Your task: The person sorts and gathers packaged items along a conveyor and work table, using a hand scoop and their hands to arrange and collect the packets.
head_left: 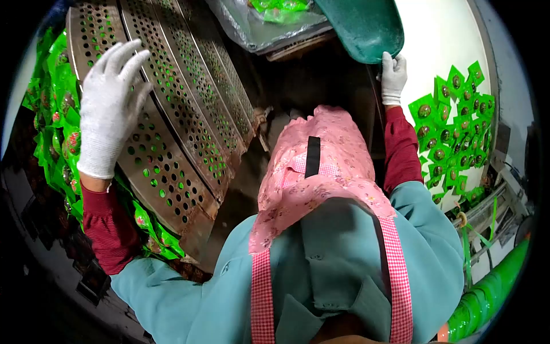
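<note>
My left hand (112,109), in a white knit glove, is open with its fingers spread over the edge of a curved perforated metal panel (157,155). Whether it touches the metal I cannot tell. Small green packets (60,123) are piled beside and beneath that hand, and more show through the holes. My right hand (393,79), gloved the same way, is closed at the rounded rim of a dark green plastic scoop (366,28). The far part of the scoop is cut off by the top of the view.
Several green packets (452,135) lie spread on a white surface (427,57) at the right. A clear plastic bag lining (246,31) with green packets stands at the top. Metal framework (501,200) and a green roll of film (487,292) are at the lower right.
</note>
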A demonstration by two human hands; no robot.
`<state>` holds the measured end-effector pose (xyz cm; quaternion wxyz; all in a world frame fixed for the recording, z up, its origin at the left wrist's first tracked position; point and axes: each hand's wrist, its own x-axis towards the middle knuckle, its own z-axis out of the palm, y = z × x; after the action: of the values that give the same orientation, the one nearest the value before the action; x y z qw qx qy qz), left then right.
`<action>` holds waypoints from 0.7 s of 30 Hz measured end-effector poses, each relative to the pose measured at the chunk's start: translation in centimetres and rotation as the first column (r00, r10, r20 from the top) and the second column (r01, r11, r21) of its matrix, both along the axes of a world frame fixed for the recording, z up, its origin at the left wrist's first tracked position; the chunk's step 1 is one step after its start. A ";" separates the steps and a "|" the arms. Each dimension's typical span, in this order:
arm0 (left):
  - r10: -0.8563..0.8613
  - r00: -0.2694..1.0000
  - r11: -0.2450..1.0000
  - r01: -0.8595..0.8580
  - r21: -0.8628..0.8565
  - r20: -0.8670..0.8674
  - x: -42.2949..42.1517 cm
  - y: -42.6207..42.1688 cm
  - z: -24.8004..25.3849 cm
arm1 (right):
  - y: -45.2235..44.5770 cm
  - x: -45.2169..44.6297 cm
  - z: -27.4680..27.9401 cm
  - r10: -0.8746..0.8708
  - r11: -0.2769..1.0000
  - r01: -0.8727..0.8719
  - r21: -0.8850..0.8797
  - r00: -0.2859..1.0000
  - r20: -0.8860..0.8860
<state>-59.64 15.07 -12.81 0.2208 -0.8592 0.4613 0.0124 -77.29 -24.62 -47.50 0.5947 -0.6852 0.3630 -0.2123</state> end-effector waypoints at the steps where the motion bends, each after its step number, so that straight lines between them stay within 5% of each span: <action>1: -0.012 1.000 1.000 0.012 0.017 0.008 0.1 0.3 -0.2 | 0.0 -0.5 0.0 -0.015 0.999 0.015 -0.033 1.000 -0.003; 7: 0.001 1.000 0.999 -0.001 0.032 -0.004 -0.5 0.3 -0.6 | 0.4 -2.8 -0.7 -0.041 0.997 0.048 -0.054 0.991 0.125; 9: -0.047 0.999 0.998 0.047 0.044 0.014 -0.3 -0.1 -0.6 | 0.5 -4.2 0.4 -0.056 0.998 0.055 -0.016 0.995 -0.081; 11: -0.023 1.000 0.998 0.024 0.054 -0.011 -0.6 -0.1 -0.9 | 0.9 -4.7 0.3 -0.042 0.991 0.047 -0.122 0.998 0.048; 15: 0.017 0.999 0.998 -0.016 0.056 -0.028 -1.4 -0.4 -0.7 | 1.4 -6.1 0.2 -0.036 0.999 0.035 0.002 0.991 0.133; 17: -0.017 0.999 0.999 0.018 0.038 -0.035 -1.9 -0.6 -0.5 | 1.6 -6.5 1.3 -0.025 0.998 0.026 -0.057 0.999 0.026; 18: -0.020 0.999 0.999 0.021 0.030 -0.034 -2.0 -0.6 -0.6 | 1.6 -6.9 1.3 0.001 0.975 0.007 -0.221 0.999 0.034; 19: -0.025 0.999 0.999 0.026 0.026 -0.035 -2.2 -0.4 -0.6 | 2.0 -7.1 1.7 -0.010 0.999 0.012 -0.052 0.999 0.050; 21: -0.048 0.998 0.999 0.048 0.016 -0.029 -2.6 -0.3 -0.7 | 2.7 -7.5 1.1 -0.075 0.992 0.086 -0.096 0.991 0.113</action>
<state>-62.23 14.77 -13.53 0.2217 -0.8457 0.4849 0.0234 -84.83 -21.97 -46.43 0.5692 -0.6864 0.3461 -0.2916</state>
